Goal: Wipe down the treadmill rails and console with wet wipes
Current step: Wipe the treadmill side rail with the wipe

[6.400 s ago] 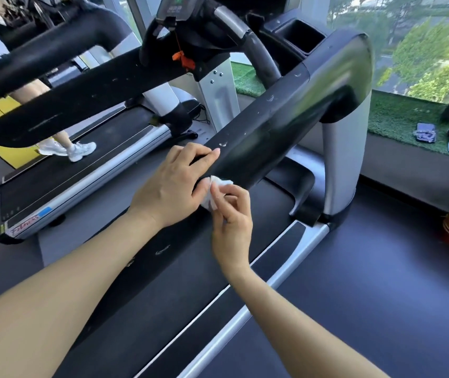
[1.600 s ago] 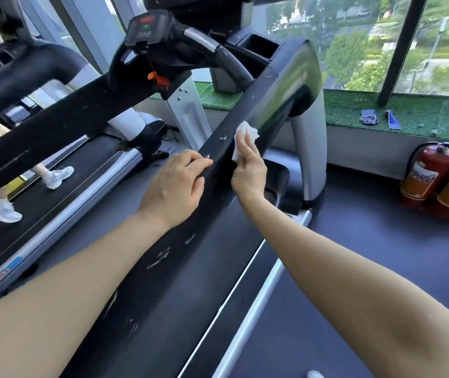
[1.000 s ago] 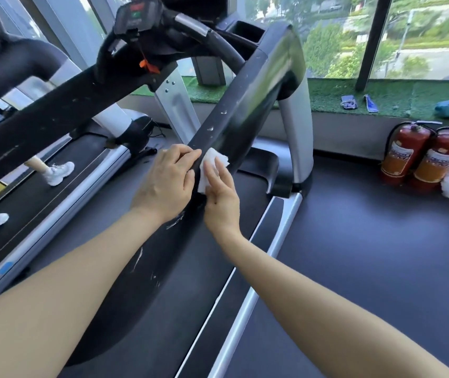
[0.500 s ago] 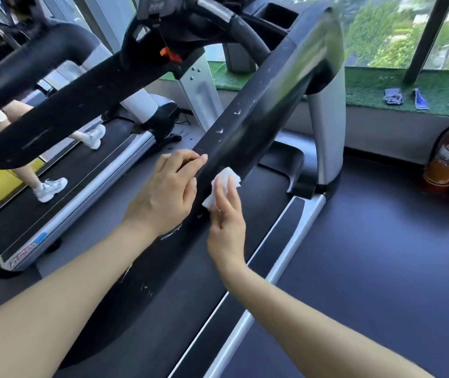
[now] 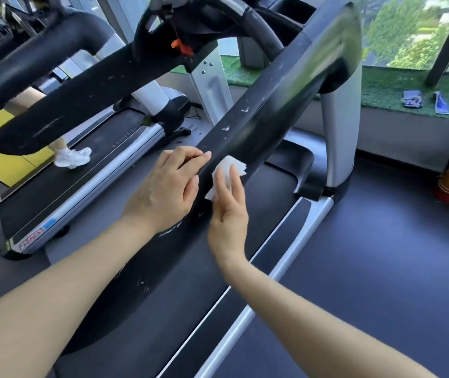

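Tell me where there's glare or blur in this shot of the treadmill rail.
Head view: daylight from the windows puts a smeared green-white sheen on the upper end of the right rail; that end and the console area look motion-blurred. The wipe and both hands, left hand and right hand, are sharper. Wide-angle distortion stretches the forearms.

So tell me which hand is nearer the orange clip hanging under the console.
Left. The left hand rests on the rail below the orange clip; the right hand, pressing the wipe, sits slightly farther.
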The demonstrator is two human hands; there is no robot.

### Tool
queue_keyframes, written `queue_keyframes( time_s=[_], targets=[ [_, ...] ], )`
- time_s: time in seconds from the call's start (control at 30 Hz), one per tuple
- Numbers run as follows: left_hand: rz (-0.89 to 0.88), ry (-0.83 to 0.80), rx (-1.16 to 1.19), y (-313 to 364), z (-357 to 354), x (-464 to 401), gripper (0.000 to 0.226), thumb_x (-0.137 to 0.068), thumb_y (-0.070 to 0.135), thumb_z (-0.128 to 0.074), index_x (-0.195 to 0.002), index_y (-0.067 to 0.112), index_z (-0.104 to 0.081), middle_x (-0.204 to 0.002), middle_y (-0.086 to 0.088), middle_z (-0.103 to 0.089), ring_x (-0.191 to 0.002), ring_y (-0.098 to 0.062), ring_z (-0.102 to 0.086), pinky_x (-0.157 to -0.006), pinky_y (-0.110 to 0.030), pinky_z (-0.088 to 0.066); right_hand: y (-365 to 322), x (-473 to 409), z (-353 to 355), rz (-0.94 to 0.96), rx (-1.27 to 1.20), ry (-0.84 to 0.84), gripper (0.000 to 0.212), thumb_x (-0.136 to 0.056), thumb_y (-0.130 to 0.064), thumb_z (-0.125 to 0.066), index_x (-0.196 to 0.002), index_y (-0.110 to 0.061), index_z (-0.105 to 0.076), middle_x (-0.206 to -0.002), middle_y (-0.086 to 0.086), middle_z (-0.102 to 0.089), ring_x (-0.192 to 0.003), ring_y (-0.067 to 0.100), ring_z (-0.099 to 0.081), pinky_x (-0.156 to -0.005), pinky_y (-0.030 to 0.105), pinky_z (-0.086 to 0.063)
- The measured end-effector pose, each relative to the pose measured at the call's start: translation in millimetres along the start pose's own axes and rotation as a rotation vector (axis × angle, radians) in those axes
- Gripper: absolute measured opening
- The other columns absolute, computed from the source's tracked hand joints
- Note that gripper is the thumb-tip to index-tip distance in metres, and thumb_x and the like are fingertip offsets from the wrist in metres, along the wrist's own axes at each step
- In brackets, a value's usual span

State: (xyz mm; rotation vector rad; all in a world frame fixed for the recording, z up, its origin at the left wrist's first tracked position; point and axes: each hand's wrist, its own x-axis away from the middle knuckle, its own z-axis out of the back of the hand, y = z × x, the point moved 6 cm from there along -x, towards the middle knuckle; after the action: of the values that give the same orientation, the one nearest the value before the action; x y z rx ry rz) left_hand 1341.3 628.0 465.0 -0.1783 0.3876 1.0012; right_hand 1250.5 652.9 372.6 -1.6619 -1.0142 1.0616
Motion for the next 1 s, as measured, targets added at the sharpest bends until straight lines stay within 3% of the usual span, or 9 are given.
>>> queue_keyframes(
  time_s=[0.17,0.23,0.27,0.3,0.33,0.4,0.77,0.9,1.0],
  targets=[
    [-0.007,0.013,-0.003,0.0,0.2,0.3,0.047,-0.092,0.023,-0.035,-0.134,0.012,-0.053,-0.123,-0.001,-0.050,-0.106,-0.020,-0.041,-0.097,-0.025,-0.034,8.1,-79.6,21.3,-0.087,0.061,0.087,0.049,-0.094,0.004,-0.039,-0.133,-0.022,-0.052,-0.143,-0.001,-0.039,-0.125,0.000,-0.035,-0.102,0.003,-0.015],
    [0.001,0.009,0.001,-0.4,0.3,0.5,0.047,-0.092,0.024,-0.035,-0.134,0.014,-0.053,-0.123,0.001,-0.049,-0.106,-0.019,-0.041,-0.095,-0.026,-0.037,19.9,-125.1,35.6,-0.168,-0.059,0.133,0.023,-0.096,-0.010,-0.037,-0.110,-0.023,-0.051,-0.108,-0.002,-0.045,-0.097,0.003,-0.040,-0.098,0.011,-0.018],
    [0.007,0.006,0.005,-0.9,0.3,0.4,0.047,-0.092,0.024,-0.035,-0.134,0.014,-0.053,-0.124,0.002,-0.049,-0.106,-0.019,-0.041,-0.095,-0.027,-0.038,29.9,-140.8,43.4,-0.222,-0.130,0.181,0.035,-0.099,-0.014,-0.037,-0.130,-0.017,-0.052,-0.098,-0.006,-0.041,-0.107,-0.007,-0.045,-0.101,0.013,-0.016],
    [0.011,0.006,0.008,-1.4,0.3,0.3,0.046,-0.092,0.024,-0.036,-0.134,0.015,-0.052,-0.124,0.002,-0.049,-0.107,-0.019,-0.040,-0.094,-0.027,-0.039,39.0,-151.9,50.0,-0.280,-0.177,0.202,0.043,-0.101,-0.012,-0.038,-0.143,-0.008,-0.034,-0.128,-0.004,-0.015,-0.124,-0.007,-0.035,-0.106,0.015,-0.015],
    [0.012,0.007,0.010,-1.7,0.3,0.4,0.046,-0.092,0.024,-0.036,-0.134,0.015,-0.052,-0.124,0.003,-0.049,-0.107,-0.019,-0.041,-0.094,-0.027,-0.039,47.6,-157.2,54.6,-0.325,-0.226,0.214,0.044,-0.101,-0.010,-0.039,-0.145,-0.017,-0.038,-0.139,-0.015,-0.045,-0.124,-0.006,-0.042,-0.111,0.017,-0.019],
    [0.013,0.011,0.011,-2.2,0.2,0.6,0.046,-0.092,0.023,-0.037,-0.134,0.015,-0.052,-0.124,0.002,-0.049,-0.107,-0.019,-0.041,-0.094,-0.027,-0.039,61.4,-154.2,56.4,-0.411,-0.286,0.235,0.046,-0.101,-0.011,-0.042,-0.146,-0.017,-0.035,-0.145,-0.013,-0.041,-0.128,0.003,-0.042,-0.114,0.024,-0.025],
    [0.005,0.025,0.006,-1.8,0.6,0.2,0.046,-0.092,0.022,-0.037,-0.134,0.013,-0.053,-0.123,-0.001,-0.051,-0.106,-0.021,-0.043,-0.096,-0.026,-0.037,80.9,20.6,-13.0,-0.659,-0.485,0.040,0.045,-0.099,-0.017,-0.047,-0.142,-0.029,-0.042,-0.130,-0.013,-0.057,-0.118,0.005,-0.053,-0.111,0.031,-0.034],
    [0.009,0.027,0.022,-2.2,-0.1,0.9,0.046,-0.092,0.022,-0.037,-0.133,0.014,-0.053,-0.123,-0.001,-0.052,-0.106,-0.022,-0.044,-0.095,-0.030,-0.040,84.9,-29.5,10.4,-0.601,-0.412,0.140,0.035,-0.098,-0.010,-0.048,-0.126,-0.029,-0.055,-0.097,-0.007,-0.059,-0.079,0.008,-0.051,-0.079,0.020,-0.042],
    [0.015,0.030,0.032,-2.0,0.2,0.2,0.045,-0.092,0.023,-0.037,-0.133,0.015,-0.054,-0.123,0.000,-0.052,-0.106,-0.019,-0.042,-0.092,-0.031,-0.041,77.1,-93.8,33.9,-0.574,-0.390,0.206,0.037,-0.099,-0.009,-0.045,-0.129,-0.030,-0.048,-0.100,-0.013,-0.056,-0.084,0.005,-0.049,-0.081,0.018,-0.036]
  ],
)
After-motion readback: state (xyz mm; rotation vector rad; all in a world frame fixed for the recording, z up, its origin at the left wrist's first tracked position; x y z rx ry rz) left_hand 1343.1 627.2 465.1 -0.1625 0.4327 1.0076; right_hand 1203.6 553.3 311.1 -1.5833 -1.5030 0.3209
